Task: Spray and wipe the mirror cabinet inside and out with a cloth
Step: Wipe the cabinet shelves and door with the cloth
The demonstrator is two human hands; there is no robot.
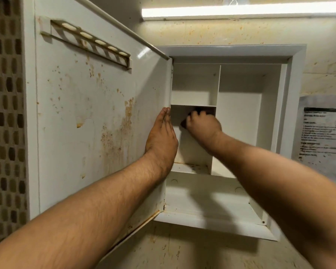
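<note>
One view only, head-worn wide-angle; nothing shared with another camera. Faces the wall head-on, roughly level with the mirror cabinet (239, 123), very close. Cabinet opening sits centre-right; its open door (85, 123) fills the left half, swung toward the lens. Light strip (241, 11) runs along the top edge, wall below the cabinet at the bottom. Both forearms (81, 226) come in from the bottom corners. Straight lines bow near the frame edges.

A printed paper sheet (324, 131) on the wall (318, 74), well to the right of the right hand (202, 123), bears black lines of text, too blurred to read.
</note>
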